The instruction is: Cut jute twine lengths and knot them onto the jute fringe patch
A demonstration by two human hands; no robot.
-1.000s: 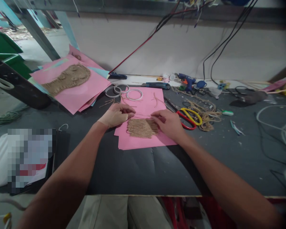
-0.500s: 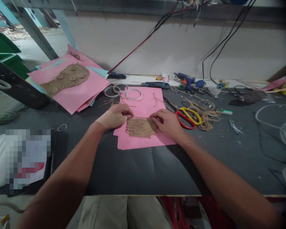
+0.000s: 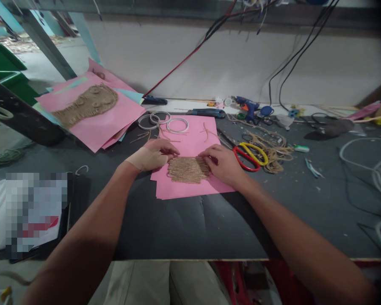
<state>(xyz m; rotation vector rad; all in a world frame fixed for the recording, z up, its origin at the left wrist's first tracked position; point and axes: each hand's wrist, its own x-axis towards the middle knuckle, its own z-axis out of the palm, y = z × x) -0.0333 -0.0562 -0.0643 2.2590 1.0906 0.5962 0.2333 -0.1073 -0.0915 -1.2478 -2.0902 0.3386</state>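
A small panel of jute twine rows (image 3: 188, 171) lies on pink paper (image 3: 195, 142) in front of me, its lower corners stepped in. At the panel's upper left corner is my left hand (image 3: 154, 154), with a tan wrap round the wrist. Its thumb and fingers are pinched at the top edge. My right hand (image 3: 220, 163) grips the upper right end in the same way, thumb and forefinger pressed together. A thin strand of jute twine (image 3: 189, 157) runs along the top row between the fingertips. Its ends are hidden by my fingers.
Red-and-yellow-handled scissors (image 3: 250, 156) lie right of the paper beside tangled twine (image 3: 274, 150). Silver rings (image 3: 178, 125) and a blue cutter knife (image 3: 208, 113) sit behind. A glue gun (image 3: 249, 108) is further back. Pink sheets with a twine shape (image 3: 95, 101) are left.
My left fingertips have shifted slightly to the right along the panel's top edge. The right hand stays nearly in place, and the panel has not visibly moved on the paper.
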